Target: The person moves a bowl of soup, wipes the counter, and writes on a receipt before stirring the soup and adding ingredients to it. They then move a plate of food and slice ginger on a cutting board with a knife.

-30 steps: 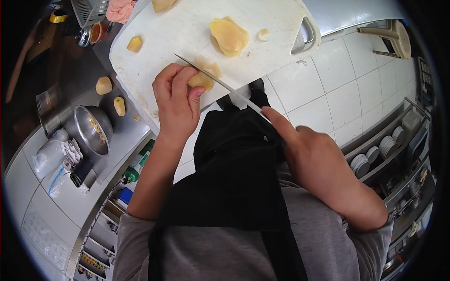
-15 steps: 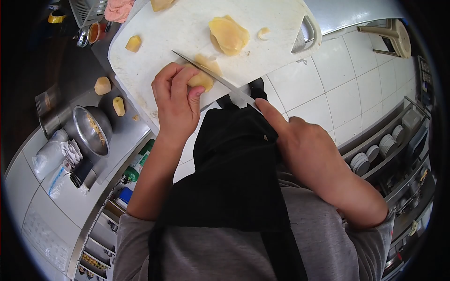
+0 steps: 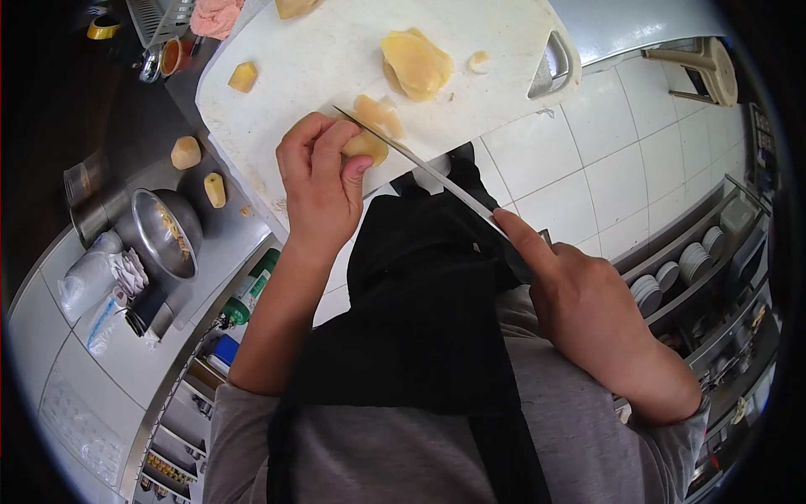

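My left hand [image 3: 323, 176] is closed on a peeled potato [image 3: 371, 149], pressing it against the white cutting board [image 3: 294, 55] near its front edge. The long knife [image 3: 437, 175] is in my right hand [image 3: 575, 286], its index finger stretched along the spine. The blade lies slantwise beside the held potato, its tip just past my left fingers. Thin potato slices [image 3: 382, 115] lie right beyond the blade. Farther up the board rests a stack of slices [image 3: 417, 65], with a small curved scrap [image 3: 478, 62] on its right and a potato chunk [image 3: 243, 77] to its left.
On the steel counter at left are two peeled potatoes, one round [image 3: 185, 153] and one long [image 3: 215, 191], beside a metal bowl [image 3: 180, 252] with pale pieces inside. A pink cloth [image 3: 217, 17] sits behind the board. Stacked plates [image 3: 695, 262] stand on a rack at right.
My right hand has drawn the knife back toward my body and to the right. The slices past the blade now lie more spread apart. My left hand keeps its hold on the potato.
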`<state>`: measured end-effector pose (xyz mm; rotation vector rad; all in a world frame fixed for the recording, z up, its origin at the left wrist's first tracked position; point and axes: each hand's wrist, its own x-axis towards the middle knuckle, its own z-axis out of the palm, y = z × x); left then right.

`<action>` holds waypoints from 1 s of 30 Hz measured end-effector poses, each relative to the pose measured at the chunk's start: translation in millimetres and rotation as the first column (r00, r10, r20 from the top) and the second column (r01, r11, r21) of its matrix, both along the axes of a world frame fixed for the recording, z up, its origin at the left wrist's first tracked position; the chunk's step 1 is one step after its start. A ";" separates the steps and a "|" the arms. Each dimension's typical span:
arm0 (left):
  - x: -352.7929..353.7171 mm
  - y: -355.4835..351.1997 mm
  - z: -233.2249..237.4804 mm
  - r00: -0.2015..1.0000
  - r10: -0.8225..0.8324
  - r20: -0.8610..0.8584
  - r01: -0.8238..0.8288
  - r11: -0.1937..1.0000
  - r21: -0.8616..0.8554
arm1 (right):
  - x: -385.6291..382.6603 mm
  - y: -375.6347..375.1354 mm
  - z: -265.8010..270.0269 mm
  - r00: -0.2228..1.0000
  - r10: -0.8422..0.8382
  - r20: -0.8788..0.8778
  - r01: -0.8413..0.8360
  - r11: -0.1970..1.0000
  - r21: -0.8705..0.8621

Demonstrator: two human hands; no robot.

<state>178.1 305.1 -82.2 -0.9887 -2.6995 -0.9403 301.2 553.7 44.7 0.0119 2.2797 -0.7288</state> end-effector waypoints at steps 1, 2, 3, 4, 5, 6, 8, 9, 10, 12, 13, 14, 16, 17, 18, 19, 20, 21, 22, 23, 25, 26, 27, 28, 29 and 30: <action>-0.1 -0.1 0.1 1.000 -0.001 0.000 0.001 1.000 -0.001 | -1.1 -0.9 -4.8 1.000 -0.002 -0.018 0.001 1.000 -0.008; 0.0 0.1 0.1 1.000 -0.001 0.004 0.001 1.000 0.006 | -2.3 -1.8 -8.9 0.999 -0.004 -0.035 0.003 1.000 -0.015; -0.2 0.4 0.0 1.000 -0.001 0.008 0.001 1.000 0.014 | -4.6 -2.4 -12.7 0.999 -0.005 -0.035 0.004 1.000 -0.015; -0.1 0.2 -0.1 1.000 -0.001 0.009 0.001 1.000 0.014 | -7.1 -3.4 -16.1 1.000 -0.013 -0.028 0.012 1.000 -0.015; 0.0 -0.1 -0.2 1.000 -0.001 0.004 0.001 1.000 0.015 | -8.4 -4.2 -17.6 1.000 -0.021 -0.021 0.021 1.000 -0.015; -0.2 0.1 -0.7 1.000 0.001 -0.002 -0.001 1.000 0.017 | -8.1 -3.4 -15.0 1.000 -0.019 -0.021 0.019 1.000 -0.014; -0.6 0.2 -0.8 1.000 0.003 -0.005 -0.003 1.000 0.014 | -4.7 -1.0 -3.8 0.999 -0.011 -0.036 0.010 1.000 -0.023; -0.6 -0.1 -0.7 1.000 0.001 -0.009 -0.001 1.000 0.010 | -2.7 0.2 2.0 0.999 -0.010 -0.034 0.009 1.000 -0.025; -0.5 -0.5 -0.8 1.000 0.002 -0.008 -0.002 1.000 0.010 | -0.5 2.0 8.1 1.000 0.001 -0.016 -0.001 1.000 -0.005; -0.3 0.2 -1.1 1.000 0.009 -0.013 -0.008 1.000 0.016 | 2.5 3.7 11.4 1.000 0.011 0.003 -0.011 1.000 0.018; -0.3 0.6 -1.1 1.000 0.009 -0.013 -0.008 1.000 0.019 | 4.2 3.6 10.4 1.000 0.003 0.004 -0.003 1.000 0.019; -0.2 0.6 -1.0 1.000 0.010 -0.013 -0.010 1.000 0.017 | 5.0 3.5 9.9 1.000 -0.005 0.004 0.005 1.000 0.020; -0.3 -0.1 -0.8 1.000 0.015 -0.015 -0.015 1.000 0.013 | 2.4 1.9 9.1 1.000 -0.007 -0.007 0.007 1.000 0.015; -0.4 0.0 -0.6 1.000 0.011 -0.011 -0.011 1.000 0.011 | 0.3 0.7 8.1 1.000 -0.010 -0.017 0.010 1.000 0.009; -0.5 -0.1 -0.2 1.000 0.007 -0.006 -0.007 1.000 0.008 | -1.6 -0.4 6.0 1.000 -0.009 -0.018 0.009 1.000 0.007; -0.7 -0.6 0.7 1.000 0.006 -0.006 -0.006 1.000 0.007 | -3.4 -1.6 2.6 1.000 -0.003 -0.029 0.003 1.000 -0.001; -0.8 -0.9 2.0 1.000 -0.007 -0.013 0.007 1.000 -0.024 | -5.2 -3.0 -0.9 0.999 0.001 -0.039 -0.001 1.000 -0.009; -0.7 -0.9 2.6 1.000 -0.021 -0.020 0.020 0.998 -0.054 | -7.3 -5.2 -4.7 0.999 -0.001 -0.038 0.000 1.000 -0.009; -0.7 -0.4 2.1 1.000 -0.022 -0.020 0.021 0.998 -0.054 | -9.9 -8.0 -9.0 0.999 0.011 -0.051 -0.011 1.000 0.001; -0.9 0.0 1.1 1.000 -0.011 -0.015 0.010 1.000 -0.028 | -12.7 -10.7 -13.7 0.998 0.024 -0.064 -0.023 1.000 0.010; -0.2 -0.3 0.5 1.000 0.001 -0.008 -0.001 1.000 -0.005 | -18.5 -15.5 -22.9 0.998 0.020 -0.062 -0.019 1.000 0.019; -0.3 0.1 0.7 1.000 0.002 -0.012 -0.002 1.000 -0.004 | -20.1 -16.9 -27.0 0.998 0.016 -0.062 -0.014 0.999 0.032; -0.4 0.3 0.8 1.000 0.002 -0.015 -0.002 1.000 -0.003 | -20.0 -17.9 -30.9 0.998 0.016 -0.062 -0.014 0.999 0.031; -0.3 0.3 0.3 1.000 0.001 -0.015 -0.001 1.000 -0.003 | -19.7 -18.7 -34.4 0.997 0.007 -0.081 -0.005 1.000 0.027; -0.2 0.1 -0.6 1.000 0.005 -0.012 -0.005 1.000 0.006 | -19.6 -18.9 -36.1 0.995 -0.002 -0.101 0.004 1.000 0.023; 0.1 -0.2 -0.9 1.000 0.009 -0.007 -0.009 1.000 0.015 | -19.1 -18.4 -34.5 0.995 -0.001 -0.101 0.004 1.000 0.023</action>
